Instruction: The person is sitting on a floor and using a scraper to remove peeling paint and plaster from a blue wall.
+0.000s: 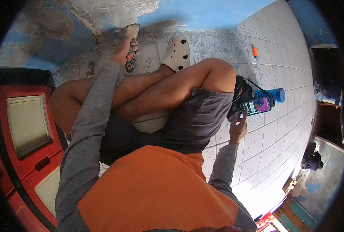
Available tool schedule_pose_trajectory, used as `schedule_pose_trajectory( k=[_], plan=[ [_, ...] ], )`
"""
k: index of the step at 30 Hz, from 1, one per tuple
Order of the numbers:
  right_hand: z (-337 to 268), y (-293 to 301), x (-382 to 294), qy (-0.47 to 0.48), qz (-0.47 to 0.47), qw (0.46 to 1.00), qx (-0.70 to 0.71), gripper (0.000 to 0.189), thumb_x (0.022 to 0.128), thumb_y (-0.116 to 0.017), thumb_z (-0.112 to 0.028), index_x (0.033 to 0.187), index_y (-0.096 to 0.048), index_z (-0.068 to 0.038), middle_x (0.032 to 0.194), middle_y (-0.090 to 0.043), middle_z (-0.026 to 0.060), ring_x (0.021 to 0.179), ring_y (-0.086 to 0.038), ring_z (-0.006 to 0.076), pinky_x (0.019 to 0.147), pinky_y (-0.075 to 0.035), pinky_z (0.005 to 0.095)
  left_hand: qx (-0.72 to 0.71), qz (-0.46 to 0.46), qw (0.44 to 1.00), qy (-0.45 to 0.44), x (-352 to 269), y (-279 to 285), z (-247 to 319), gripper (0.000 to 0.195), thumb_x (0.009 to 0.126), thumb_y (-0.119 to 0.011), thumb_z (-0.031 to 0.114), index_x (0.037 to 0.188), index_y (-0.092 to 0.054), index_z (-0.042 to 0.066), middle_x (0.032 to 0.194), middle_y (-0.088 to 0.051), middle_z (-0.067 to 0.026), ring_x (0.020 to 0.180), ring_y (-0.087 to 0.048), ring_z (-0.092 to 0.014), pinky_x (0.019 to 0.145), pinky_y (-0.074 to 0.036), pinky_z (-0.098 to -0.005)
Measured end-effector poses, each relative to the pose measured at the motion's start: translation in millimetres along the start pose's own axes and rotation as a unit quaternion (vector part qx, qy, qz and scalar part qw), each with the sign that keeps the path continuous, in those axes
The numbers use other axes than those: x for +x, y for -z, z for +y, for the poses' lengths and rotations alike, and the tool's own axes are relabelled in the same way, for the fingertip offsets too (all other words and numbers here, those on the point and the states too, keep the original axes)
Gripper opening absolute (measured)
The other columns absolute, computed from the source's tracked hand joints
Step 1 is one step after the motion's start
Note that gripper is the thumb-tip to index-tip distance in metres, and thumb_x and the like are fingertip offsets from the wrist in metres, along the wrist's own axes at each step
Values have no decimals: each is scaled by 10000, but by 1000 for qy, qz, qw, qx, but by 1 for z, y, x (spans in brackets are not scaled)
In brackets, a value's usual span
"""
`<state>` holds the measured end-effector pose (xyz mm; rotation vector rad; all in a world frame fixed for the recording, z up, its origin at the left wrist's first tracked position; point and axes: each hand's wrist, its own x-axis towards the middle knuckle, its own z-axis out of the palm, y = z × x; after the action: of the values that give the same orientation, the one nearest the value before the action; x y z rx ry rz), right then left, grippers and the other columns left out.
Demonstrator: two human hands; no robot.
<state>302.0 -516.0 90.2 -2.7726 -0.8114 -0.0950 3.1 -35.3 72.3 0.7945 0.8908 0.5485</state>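
My left hand (123,52) is closed around the dark, patterned handle of a putty knife (133,31). Its wide, worn blade points toward the base of the peeling blue wall (172,13). Off to the right, my right hand (238,129) reaches past my knee, a finger touching the lit screen of a smartphone (259,106). The phone appears to rest against a black bag (241,92) with a strap, its screen tilted toward me. A blue cylindrical bottle (277,95) lies just behind the phone.
Paint flakes litter the white tiled floor (282,116) along the wall. An orange object (255,52), perhaps a lighter, lies there. My beige clog (177,53) is near the wall. A red cabinet (41,165) with cream panels stands at left. A dark-clothed person (313,159) is at far right.
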Motion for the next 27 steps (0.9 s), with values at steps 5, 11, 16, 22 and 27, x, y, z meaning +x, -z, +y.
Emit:
schedule_pose_trajectory(
  k=[5, 11, 16, 22, 27],
  plan=[
    [0, -2, -2, 14, 14, 1000, 21, 640, 898, -558, -222, 1476, -283, -212, 746, -623, 60, 652, -606, 292, 582, -443, 443, 5, -16, 1000, -3, 1, 4, -3, 291, 970, -433, 371, 933, -463, 84, 784, -472, -16, 585, -455, -114, 557, -442, -316],
    [-27, 3, -2, -33, 10, 999, 38, 555, 930, -522, -210, 1452, -336, -207, 660, -594, 101, 569, -575, 277, 528, -401, 432, 18, 23, 999, 17, -8, -7, 4, 289, 963, -447, 366, 933, -459, 80, 775, -463, -15, 589, -459, -119, 549, -435, -320],
    [-53, 13, 14, -24, 43, 992, 116, 419, 960, -459, -208, 1379, -433, -205, 799, -670, 191, 602, -626, 349, 506, -421, 445, -5, 12, 1000, 15, -4, -2, 4, 259, 965, -445, 348, 960, -447, 89, 780, -471, -13, 583, -460, -121, 544, -439, -327],
    [-115, 53, 52, 78, 202, 930, 296, 305, 912, -553, -45, 1212, -606, -58, 555, -370, -60, 503, -271, 13, 455, -200, 227, -12, -12, 1000, -25, -21, -19, 11, 230, 979, -423, 327, 938, -437, 101, 771, -465, -15, 580, -442, -114, 549, -442, -328],
    [-202, 88, 86, 161, 194, 857, 450, 267, 886, -567, -6, 1146, -626, -20, 555, -459, -74, 519, -346, 1, 461, -262, 197, 41, 6, 999, -2, -20, -17, 10, 262, 989, -406, 338, 859, -450, 115, 724, -460, -8, 553, -436, -115, 528, -435, -312]
  ],
)
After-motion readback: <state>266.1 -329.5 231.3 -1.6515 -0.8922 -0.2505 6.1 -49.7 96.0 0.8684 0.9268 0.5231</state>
